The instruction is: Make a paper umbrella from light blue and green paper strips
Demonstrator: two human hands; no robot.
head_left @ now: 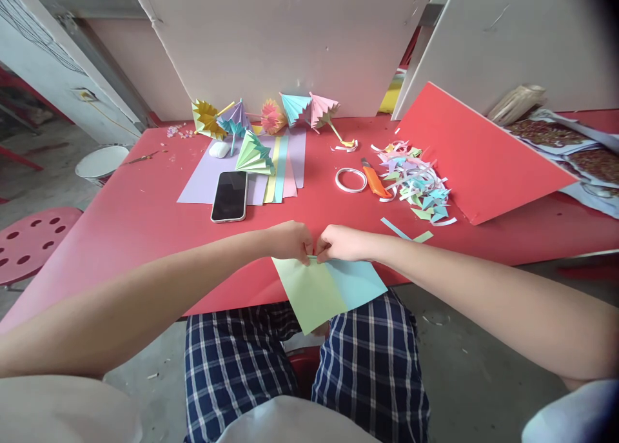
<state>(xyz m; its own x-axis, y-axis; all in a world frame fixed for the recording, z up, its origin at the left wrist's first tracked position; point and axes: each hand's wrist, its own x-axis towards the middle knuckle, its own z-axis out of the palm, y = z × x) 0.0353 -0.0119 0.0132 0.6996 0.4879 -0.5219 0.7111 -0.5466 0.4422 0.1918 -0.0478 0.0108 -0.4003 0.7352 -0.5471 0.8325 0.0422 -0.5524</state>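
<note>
A sheet of paper (333, 291), pale green on the left and light blue on the right, hangs partly over the table's front edge above my lap. My left hand (293, 240) pinches its far edge near the middle. Right beside it, my right hand (341, 242) grips the same edge, fingers closed and knuckles close to the other hand. A narrow folded strip seems to run along that edge between the fingertips. The fingertips partly cover the fold.
Behind my hands lie a smartphone (229, 196), coloured paper sheets (196, 188), and several folded paper umbrellas (256, 153). To the right are a white ring (351, 180), an orange cutter (375, 178), paper scraps (416, 178) and a leaning red board (483, 153). A stool (36, 243) stands left.
</note>
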